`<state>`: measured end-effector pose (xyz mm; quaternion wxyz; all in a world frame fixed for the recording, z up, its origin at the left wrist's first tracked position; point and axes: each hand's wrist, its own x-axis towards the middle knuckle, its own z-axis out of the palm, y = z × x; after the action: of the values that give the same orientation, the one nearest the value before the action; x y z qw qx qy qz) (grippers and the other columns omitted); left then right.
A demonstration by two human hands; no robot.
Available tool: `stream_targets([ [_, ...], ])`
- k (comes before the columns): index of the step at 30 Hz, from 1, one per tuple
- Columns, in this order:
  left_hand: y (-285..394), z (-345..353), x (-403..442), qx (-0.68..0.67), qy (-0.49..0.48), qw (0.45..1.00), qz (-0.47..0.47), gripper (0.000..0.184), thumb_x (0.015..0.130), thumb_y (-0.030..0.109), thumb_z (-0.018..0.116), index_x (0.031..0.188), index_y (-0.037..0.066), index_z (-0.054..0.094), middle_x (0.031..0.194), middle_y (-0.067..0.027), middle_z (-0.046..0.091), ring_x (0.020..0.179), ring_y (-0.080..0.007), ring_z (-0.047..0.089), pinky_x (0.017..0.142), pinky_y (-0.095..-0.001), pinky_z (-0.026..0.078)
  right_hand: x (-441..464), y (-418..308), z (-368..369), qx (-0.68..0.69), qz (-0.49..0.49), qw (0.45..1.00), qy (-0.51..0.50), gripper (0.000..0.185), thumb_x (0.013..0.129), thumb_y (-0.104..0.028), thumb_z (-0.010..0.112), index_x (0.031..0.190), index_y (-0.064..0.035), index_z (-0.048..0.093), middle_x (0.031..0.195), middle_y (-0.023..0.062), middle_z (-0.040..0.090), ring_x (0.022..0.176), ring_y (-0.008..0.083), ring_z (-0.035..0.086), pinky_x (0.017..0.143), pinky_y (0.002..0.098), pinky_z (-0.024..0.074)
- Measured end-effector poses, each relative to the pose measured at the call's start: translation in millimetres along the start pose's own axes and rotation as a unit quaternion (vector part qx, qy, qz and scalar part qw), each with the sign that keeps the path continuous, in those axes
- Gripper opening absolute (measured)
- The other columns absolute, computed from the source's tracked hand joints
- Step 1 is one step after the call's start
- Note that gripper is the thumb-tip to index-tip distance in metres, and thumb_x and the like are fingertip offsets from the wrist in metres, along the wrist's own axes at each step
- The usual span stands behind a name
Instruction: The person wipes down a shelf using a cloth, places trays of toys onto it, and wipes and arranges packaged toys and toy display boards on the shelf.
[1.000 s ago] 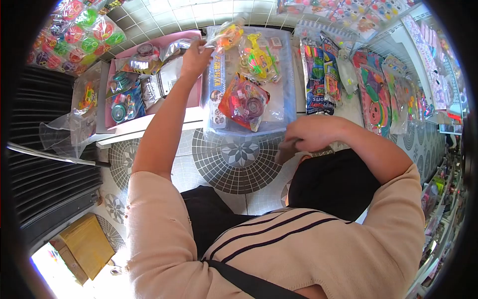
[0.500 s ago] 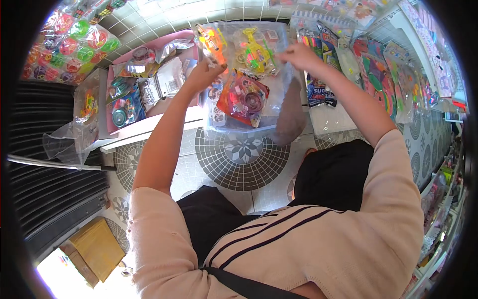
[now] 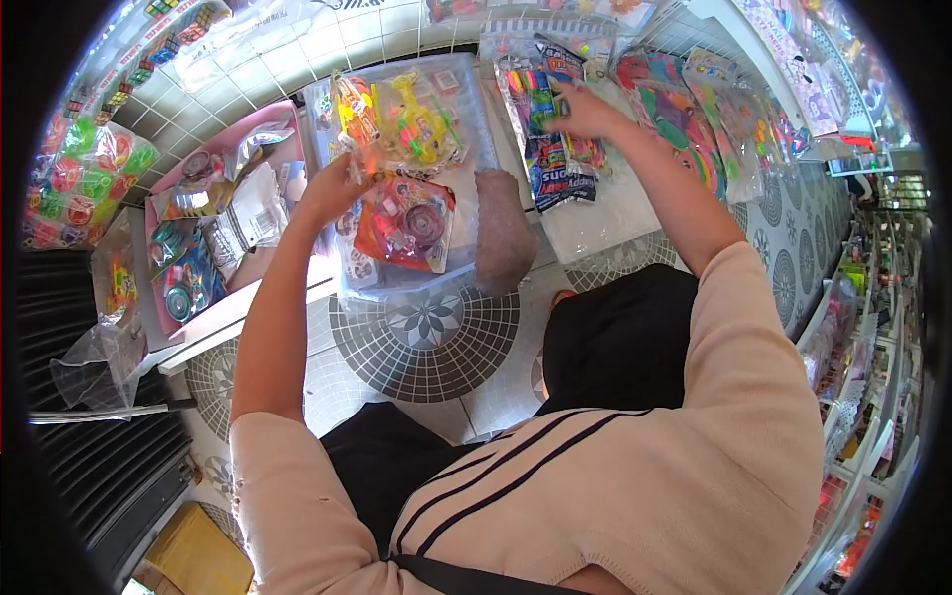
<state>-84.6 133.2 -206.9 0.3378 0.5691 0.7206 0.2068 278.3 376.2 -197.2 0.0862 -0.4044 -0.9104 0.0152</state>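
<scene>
My left hand (image 3: 335,190) is at the left side of a clear plastic bin (image 3: 474,270), its fingers closed on the lower end of a bagged orange toy (image 3: 357,111). To the right of that toy lies a bagged yellow-green toy (image 3: 418,124). Below them is a red-orange toy packet (image 3: 409,223) with a round pink piece. My right hand (image 3: 587,111) reaches over a dark blue balloon packet (image 3: 557,169), fingers apart, close to its colourful upper part. Whether the fingertips touch the packet I cannot tell.
A pink box (image 3: 297,149) of packaged toys stands at the left. A brownish translucent bag (image 3: 504,238) hangs over the bin's right edge. More colourful packets (image 3: 674,119) lie at the right. Stocked shelves (image 3: 863,327) line the far right, above a patterned tile floor (image 3: 426,337).
My right hand has moved from beside the yellow-green toy to the balloon packets at the right. The orange toy has lowered into the bin. The view has turned to the right.
</scene>
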Motion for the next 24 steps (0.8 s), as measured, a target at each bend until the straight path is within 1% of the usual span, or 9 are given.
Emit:
stream_targets([
  [2, 0, 0, -1, 0.009, 0.017, 1.0, 0.004, 0.067, 0.076, 0.05, 0.064, 0.119, 0.002, 0.049, 0.107, -0.0222, 0.06, 0.103, -0.037, 0.057, 0.086, -0.0413, 0.044, -18, -6, -7, -0.051, -0.008, 0.992, -0.119, 0.066, 0.069, -0.03, 0.073, 0.123, -0.0048, 0.046, 0.097, 0.0169, 0.063, 0.094, 0.0299, 0.062, 0.079, 0.0355, 0.0506],
  [5, 2, 3, -2, 0.017, 0.026, 1.0, 0.004, 0.064, 0.077, 0.048, 0.064, 0.12, 0.003, 0.049, 0.108, -0.0207, 0.061, 0.102, -0.0362, 0.057, 0.086, -0.0407, 0.044, -2, -26, -59, 0.025, 0.193, 0.873, -0.448, 0.048, 0.065, -0.02, 0.075, 0.106, 0.0005, 0.06, 0.098, 0.0215, 0.063, 0.093, 0.0328, 0.062, 0.078, 0.0442, 0.0498],
  [6, 3, 2, -3, 0.02, 0.023, 1.0, 0.002, 0.063, 0.078, 0.047, 0.064, 0.122, 0.004, 0.048, 0.109, -0.0196, 0.061, 0.103, -0.0349, 0.058, 0.087, -0.0396, 0.044, 1, -25, -60, -0.031, 0.18, 0.856, -0.484, 0.041, 0.067, -0.02, 0.073, 0.101, -0.0008, 0.061, 0.096, 0.0207, 0.064, 0.092, 0.0315, 0.062, 0.075, 0.0448, 0.0504],
  [9, 3, 1, -3, 0.03, 0.022, 0.999, -0.005, 0.062, 0.078, 0.044, 0.065, 0.124, 0.005, 0.047, 0.112, -0.0184, 0.06, 0.104, -0.0328, 0.058, 0.088, -0.038, 0.043, -8, -32, -43, -0.119, 0.06, 0.925, -0.355, 0.041, 0.068, -0.021, 0.072, 0.104, -0.0039, 0.06, 0.095, 0.0175, 0.065, 0.089, 0.0307, 0.063, 0.074, 0.0438, 0.0506],
  [12, -7, 3, 3, 0.025, 0.018, 0.999, 0.014, 0.064, 0.077, 0.041, 0.068, 0.124, 0.005, 0.046, 0.114, -0.017, 0.059, 0.102, -0.0301, 0.059, 0.086, -0.0377, 0.045, -13, -75, -54, -0.069, 0.076, 0.969, -0.225, 0.044, 0.069, -0.024, 0.072, 0.107, -0.0067, 0.058, 0.101, 0.0128, 0.062, 0.094, 0.0289, 0.061, 0.077, 0.0427, 0.0495],
  [13, -11, 3, 5, 0.023, 0.012, 0.999, 0.024, 0.064, 0.076, 0.04, 0.069, 0.125, 0.005, 0.045, 0.115, -0.0164, 0.058, 0.101, -0.0289, 0.059, 0.085, -0.0376, 0.046, -19, -85, -53, -0.023, -0.011, 0.976, -0.217, 0.045, 0.068, -0.024, 0.073, 0.107, -0.0077, 0.058, 0.102, 0.0128, 0.06, 0.097, 0.0293, 0.059, 0.079, 0.0421, 0.0482],
  [17, 8, -16, -9, 0.0, -0.096, 0.995, -0.042, 0.073, 0.075, 0.043, 0.069, 0.129, 0.004, 0.041, 0.109, -0.0208, 0.058, 0.101, -0.0302, 0.058, 0.083, -0.0373, 0.046, -31, -120, -41, 0.121, -0.295, 0.918, -0.236, 0.043, 0.067, -0.025, 0.073, 0.105, -0.0117, 0.057, 0.109, 0.0112, 0.051, 0.105, 0.0297, 0.051, 0.085, 0.04, 0.043],
  [20, 16, -21, -19, 0.012, -0.137, 0.99, 0.005, 0.072, 0.076, 0.04, 0.07, 0.131, 0.007, 0.038, 0.105, -0.0197, 0.058, 0.096, -0.029, 0.059, 0.08, -0.0359, 0.047, -53, -143, -28, 0.031, -0.42, 0.873, -0.245, 0.04, 0.067, -0.024, 0.073, 0.102, -0.011, 0.058, 0.102, 0.0096, 0.054, 0.103, 0.0297, 0.051, 0.084, 0.039, 0.0425],
  [24, 25, -19, -27, 0.017, -0.112, 0.993, 0.017, 0.069, 0.076, 0.036, 0.07, 0.132, 0.011, 0.038, 0.105, -0.02, 0.057, 0.097, -0.0298, 0.058, 0.083, -0.0371, 0.046, -38, -132, -14, 0.116, -0.317, 0.904, -0.262, 0.024, 0.07, -0.022, 0.067, 0.086, -0.0076, 0.058, 0.09, 0.0095, 0.058, 0.089, 0.0308, 0.056, 0.075, 0.0405, 0.0454],
])
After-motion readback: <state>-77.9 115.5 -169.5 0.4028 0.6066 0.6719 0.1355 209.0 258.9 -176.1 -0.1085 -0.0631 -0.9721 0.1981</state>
